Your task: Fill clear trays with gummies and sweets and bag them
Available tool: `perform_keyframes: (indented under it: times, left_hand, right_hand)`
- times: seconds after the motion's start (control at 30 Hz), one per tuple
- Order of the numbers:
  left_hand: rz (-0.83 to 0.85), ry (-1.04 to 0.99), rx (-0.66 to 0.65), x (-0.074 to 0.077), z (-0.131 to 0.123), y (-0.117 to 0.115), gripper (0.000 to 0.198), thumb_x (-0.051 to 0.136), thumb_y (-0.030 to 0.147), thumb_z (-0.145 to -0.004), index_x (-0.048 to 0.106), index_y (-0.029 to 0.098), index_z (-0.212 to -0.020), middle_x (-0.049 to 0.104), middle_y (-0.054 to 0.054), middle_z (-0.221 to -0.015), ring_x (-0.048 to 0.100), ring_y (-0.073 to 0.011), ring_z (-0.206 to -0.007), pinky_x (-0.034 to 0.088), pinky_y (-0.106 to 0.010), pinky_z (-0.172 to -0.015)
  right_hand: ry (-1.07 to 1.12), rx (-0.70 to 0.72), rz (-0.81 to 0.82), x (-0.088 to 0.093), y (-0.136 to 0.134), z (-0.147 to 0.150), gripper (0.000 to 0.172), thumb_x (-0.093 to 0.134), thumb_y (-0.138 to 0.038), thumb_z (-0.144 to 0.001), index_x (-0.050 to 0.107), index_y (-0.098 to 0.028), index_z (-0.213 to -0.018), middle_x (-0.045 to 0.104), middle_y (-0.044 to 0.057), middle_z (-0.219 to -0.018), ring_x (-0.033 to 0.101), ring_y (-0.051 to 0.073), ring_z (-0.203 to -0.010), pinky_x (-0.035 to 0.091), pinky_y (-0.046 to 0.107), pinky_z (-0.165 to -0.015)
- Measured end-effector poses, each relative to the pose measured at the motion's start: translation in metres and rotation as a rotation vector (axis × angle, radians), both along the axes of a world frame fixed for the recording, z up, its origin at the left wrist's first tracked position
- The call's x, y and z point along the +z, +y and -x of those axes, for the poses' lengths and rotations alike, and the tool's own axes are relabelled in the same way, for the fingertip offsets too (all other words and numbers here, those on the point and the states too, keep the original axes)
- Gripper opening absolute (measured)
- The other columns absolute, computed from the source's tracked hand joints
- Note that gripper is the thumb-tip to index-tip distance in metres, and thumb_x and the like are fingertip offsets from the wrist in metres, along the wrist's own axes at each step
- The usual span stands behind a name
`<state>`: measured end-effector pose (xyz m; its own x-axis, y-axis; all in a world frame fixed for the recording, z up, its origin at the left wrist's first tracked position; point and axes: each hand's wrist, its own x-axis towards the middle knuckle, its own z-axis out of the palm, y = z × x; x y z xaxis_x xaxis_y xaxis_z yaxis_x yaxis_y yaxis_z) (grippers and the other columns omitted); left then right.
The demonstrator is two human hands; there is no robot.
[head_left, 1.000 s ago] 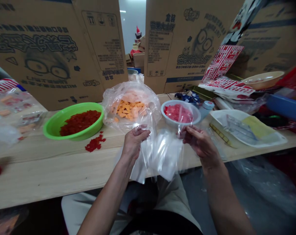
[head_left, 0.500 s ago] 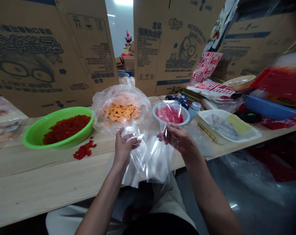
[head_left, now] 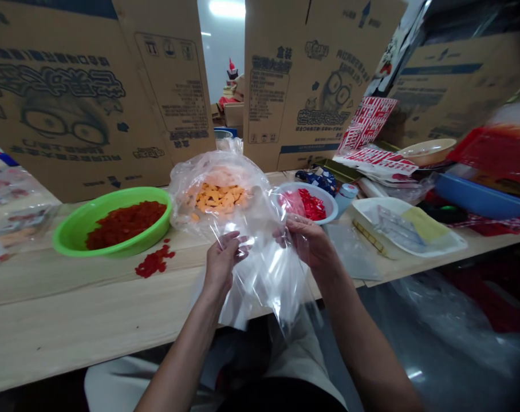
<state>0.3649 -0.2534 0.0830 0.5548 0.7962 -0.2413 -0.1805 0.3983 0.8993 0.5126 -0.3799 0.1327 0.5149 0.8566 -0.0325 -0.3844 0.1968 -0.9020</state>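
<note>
Between the fingers, a clear plastic bag [head_left: 264,274] hangs, pinched near its top by the left fingers [head_left: 231,245] and right fingers [head_left: 291,224], both closed on the film. Spread this way, it stays up off the wooden surface [head_left: 71,326]. Just beyond the fingers sits a loose bag of orange pieces [head_left: 219,197]; farther left, a green bowl [head_left: 58,243] of red pieces; right, a white bowl [head_left: 333,212] of red pieces.
</note>
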Motion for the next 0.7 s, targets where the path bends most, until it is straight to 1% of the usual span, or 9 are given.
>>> perform_keyframes:
  times: [0.07,0.17,0.23,0.3,0.37,0.43,0.47,0.63,0.7]
  left_hand:
    - [0.004,0.003,0.022,-0.004,0.000,-0.001,0.057,0.075,0.024,-0.067,0.055,0.013,-0.119,0.072,-0.013,-0.101,0.070,-0.0163,-0.066,0.052,-0.024,-0.060]
    - [-0.067,0.001,0.054,-0.003,0.005,-0.006,0.099,0.071,0.018,-0.065,0.023,0.028,-0.150,0.064,-0.015,-0.124,0.070,-0.0169,-0.063,0.054,-0.026,-0.054]
    - [-0.168,0.002,0.094,0.003,0.013,-0.008,0.113,0.071,0.015,-0.064,0.009,0.040,-0.154,0.051,-0.015,-0.143,0.070,-0.0161,-0.064,0.054,-0.025,-0.050]
    - [-0.299,0.021,0.122,0.010,0.021,-0.005,0.099,0.069,0.015,-0.065,0.028,0.041,-0.152,0.043,-0.011,-0.151,0.069,-0.0150,-0.067,0.053,-0.023,-0.048]
    - [-0.426,0.067,0.096,0.016,0.028,0.003,0.059,0.064,0.019,-0.069,0.063,0.029,-0.128,0.048,-0.009,-0.147,0.067,-0.0139,-0.067,0.051,-0.021,-0.046]
    - [-0.474,0.115,0.048,0.019,0.033,0.014,0.029,0.061,0.024,-0.073,0.075,0.019,-0.098,0.060,-0.010,-0.133,0.066,-0.0142,-0.067,0.049,-0.021,-0.046]
    - [-0.442,0.115,0.016,0.020,0.034,0.019,0.025,0.062,0.028,-0.074,0.076,0.017,-0.092,0.064,-0.012,-0.124,0.066,-0.0153,-0.068,0.048,-0.021,-0.047]
    - [-0.023,-0.075,-0.367,0.026,0.033,0.024,0.065,0.063,0.072,-0.073,0.076,0.012,-0.094,0.071,-0.017,-0.103,0.068,-0.0262,-0.086,0.054,-0.031,-0.068]
    - [-0.031,-0.088,-0.440,0.028,0.028,0.017,0.060,0.070,0.070,-0.069,0.077,0.013,-0.088,0.072,-0.015,-0.093,0.067,-0.0250,-0.083,0.051,-0.031,-0.069]
  right_hand:
    - [0.036,0.016,0.021,-0.001,0.004,0.002,0.025,0.079,-0.036,-0.067,0.061,-0.019,-0.070,0.067,0.003,-0.071,0.062,0.016,-0.064,0.047,0.026,-0.061]
    - [0.040,0.053,0.024,-0.002,0.011,0.005,0.026,0.078,-0.040,-0.069,0.062,-0.019,-0.070,0.070,0.004,-0.073,0.062,0.016,-0.063,0.047,0.025,-0.057]
    - [0.009,0.050,0.042,-0.002,0.015,0.006,0.028,0.076,-0.044,-0.070,0.064,-0.019,-0.071,0.071,0.005,-0.073,0.061,0.015,-0.059,0.047,0.026,-0.054]
    - [-0.035,-0.002,0.089,-0.001,0.018,0.005,0.031,0.076,-0.046,-0.069,0.065,-0.018,-0.072,0.071,0.006,-0.072,0.061,0.015,-0.056,0.046,0.025,-0.051]
    - [-0.074,-0.068,0.133,0.001,0.021,0.003,0.032,0.076,-0.046,-0.068,0.065,-0.017,-0.073,0.071,0.007,-0.071,0.062,0.016,-0.055,0.045,0.025,-0.049]
    - [-0.096,-0.095,0.145,0.004,0.023,0.003,0.033,0.077,-0.046,-0.068,0.065,-0.016,-0.075,0.072,0.008,-0.073,0.063,0.016,-0.056,0.046,0.024,-0.050]
    - [-0.100,-0.087,0.143,0.006,0.025,0.004,0.033,0.077,-0.047,-0.068,0.064,-0.016,-0.076,0.073,0.009,-0.074,0.064,0.016,-0.056,0.046,0.024,-0.050]
    - [-0.145,-0.004,0.161,0.016,0.036,0.016,0.038,0.077,-0.050,-0.066,0.061,-0.017,-0.076,0.072,0.008,-0.071,0.065,0.016,-0.055,0.045,0.022,-0.046]
    - [-0.212,0.023,0.173,0.019,0.038,0.020,0.037,0.076,-0.050,-0.068,0.061,-0.017,-0.075,0.071,0.006,-0.067,0.063,0.015,-0.053,0.044,0.022,-0.046]
